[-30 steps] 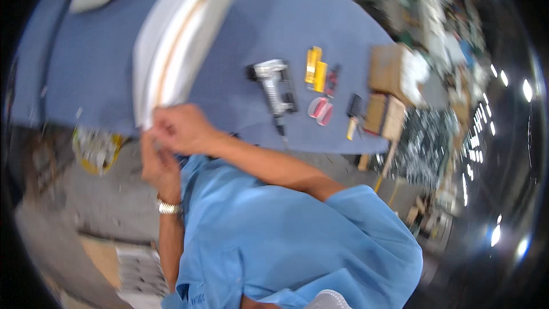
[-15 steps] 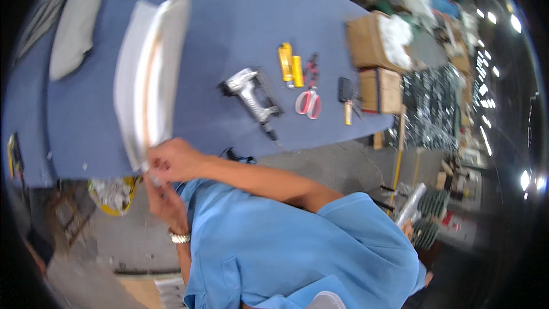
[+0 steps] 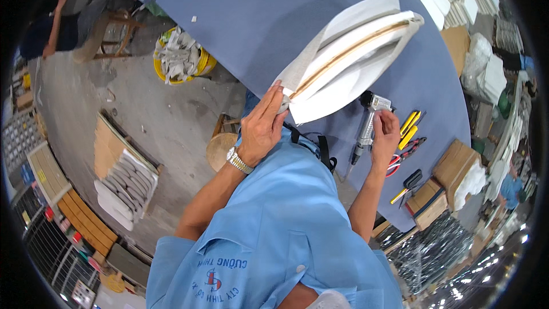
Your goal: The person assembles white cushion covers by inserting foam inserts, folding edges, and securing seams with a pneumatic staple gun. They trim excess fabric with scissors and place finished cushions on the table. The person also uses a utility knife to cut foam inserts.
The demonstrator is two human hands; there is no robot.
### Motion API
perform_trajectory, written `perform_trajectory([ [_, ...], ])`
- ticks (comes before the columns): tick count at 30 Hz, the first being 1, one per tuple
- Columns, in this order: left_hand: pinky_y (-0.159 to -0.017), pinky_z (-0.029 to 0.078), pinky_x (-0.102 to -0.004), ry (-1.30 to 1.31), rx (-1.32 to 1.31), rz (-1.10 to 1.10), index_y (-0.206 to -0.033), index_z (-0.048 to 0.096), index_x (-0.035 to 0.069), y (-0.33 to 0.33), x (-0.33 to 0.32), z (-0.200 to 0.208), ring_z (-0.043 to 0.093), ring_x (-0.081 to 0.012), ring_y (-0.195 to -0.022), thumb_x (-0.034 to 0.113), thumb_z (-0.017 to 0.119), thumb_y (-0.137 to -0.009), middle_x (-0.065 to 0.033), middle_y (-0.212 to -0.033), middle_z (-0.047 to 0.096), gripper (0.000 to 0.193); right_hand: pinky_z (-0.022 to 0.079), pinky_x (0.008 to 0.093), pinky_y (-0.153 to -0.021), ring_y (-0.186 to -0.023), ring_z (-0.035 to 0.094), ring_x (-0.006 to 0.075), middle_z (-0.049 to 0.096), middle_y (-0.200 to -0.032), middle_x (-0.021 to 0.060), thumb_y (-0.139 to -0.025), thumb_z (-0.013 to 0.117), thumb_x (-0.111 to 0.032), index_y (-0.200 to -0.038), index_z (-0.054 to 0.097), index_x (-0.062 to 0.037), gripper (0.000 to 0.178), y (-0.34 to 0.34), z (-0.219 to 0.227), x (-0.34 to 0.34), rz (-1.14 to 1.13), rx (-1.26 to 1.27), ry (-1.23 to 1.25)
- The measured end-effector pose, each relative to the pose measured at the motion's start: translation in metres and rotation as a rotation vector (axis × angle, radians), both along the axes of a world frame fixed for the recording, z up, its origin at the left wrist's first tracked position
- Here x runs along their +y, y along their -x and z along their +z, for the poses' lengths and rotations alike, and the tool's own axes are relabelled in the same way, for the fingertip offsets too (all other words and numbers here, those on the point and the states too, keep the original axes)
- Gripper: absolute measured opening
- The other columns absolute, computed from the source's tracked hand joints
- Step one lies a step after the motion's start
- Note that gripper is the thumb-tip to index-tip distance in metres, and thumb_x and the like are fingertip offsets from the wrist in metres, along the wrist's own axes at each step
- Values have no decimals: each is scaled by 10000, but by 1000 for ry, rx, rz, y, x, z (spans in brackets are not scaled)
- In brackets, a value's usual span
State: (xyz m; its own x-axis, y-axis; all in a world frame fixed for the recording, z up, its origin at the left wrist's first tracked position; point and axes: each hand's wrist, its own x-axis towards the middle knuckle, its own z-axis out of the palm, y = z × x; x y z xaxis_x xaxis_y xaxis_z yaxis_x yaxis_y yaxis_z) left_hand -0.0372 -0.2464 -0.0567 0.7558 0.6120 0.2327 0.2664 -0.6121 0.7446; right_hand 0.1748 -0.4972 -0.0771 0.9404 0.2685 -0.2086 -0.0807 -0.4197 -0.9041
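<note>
A curved panel with a wood-coloured edge (image 3: pixel 351 57) stands on the blue table, white padding and pale grey fabric flaring around it. My left hand (image 3: pixel 262 129), with a metal watch on its wrist, is closed on the fabric at the panel's near end, thumb and fingers pinching a grey fold. At the right, my right hand (image 3: pixel 387 137) is over the side of a silver staple gun (image 3: pixel 368 129) lying on the table. Its fingers are half curled and look apart, not wrapped round the gun. Part of the gun is hidden beneath this hand.
Right of the gun lie yellow cutters (image 3: pixel 408 129), red-handled scissors (image 3: pixel 394 164) and a black-and-yellow tool (image 3: pixel 407 185). Cardboard boxes (image 3: pixel 454 163) stand near the right edge. A yellow bucket of scraps (image 3: pixel 207 63) and a stool (image 3: pixel 220 151) are on the floor; another person works far left.
My right hand has left the panel's near end and moved right to the staple gun. The left hand stays at the panel. The view has turned, swinging the table round.
</note>
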Motion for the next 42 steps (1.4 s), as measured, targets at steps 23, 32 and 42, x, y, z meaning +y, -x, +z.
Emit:
perform_trajectory([
  [23,-902,617,-358,-41,-43,21,-1403,608,50,-1,-10,-4,638,-308,-1276,23,761,-831,-119,-1449,611,593,541,297,-762,-856,685,162,727,-934,94,-912,716,-83,-1057,749,-3,169,50,149,21,283,-50,89],
  [32,-834,637,-339,-40,-50,26,-1408,617,81,-2,-11,-5,658,-303,-1251,-35,754,-785,-91,-1452,615,648,557,347,-787,-881,717,301,709,-1019,146,-742,808,-64,-1092,676,21,383,76,104,90,680,-15,66],
  [42,-821,640,-340,-24,-45,28,-1385,630,73,-3,-7,-3,658,-310,-1250,-41,764,-779,-98,-1435,627,631,557,335,-797,-865,724,289,712,-1007,155,-776,796,-53,-1118,675,40,374,71,86,95,786,-169,82],
])
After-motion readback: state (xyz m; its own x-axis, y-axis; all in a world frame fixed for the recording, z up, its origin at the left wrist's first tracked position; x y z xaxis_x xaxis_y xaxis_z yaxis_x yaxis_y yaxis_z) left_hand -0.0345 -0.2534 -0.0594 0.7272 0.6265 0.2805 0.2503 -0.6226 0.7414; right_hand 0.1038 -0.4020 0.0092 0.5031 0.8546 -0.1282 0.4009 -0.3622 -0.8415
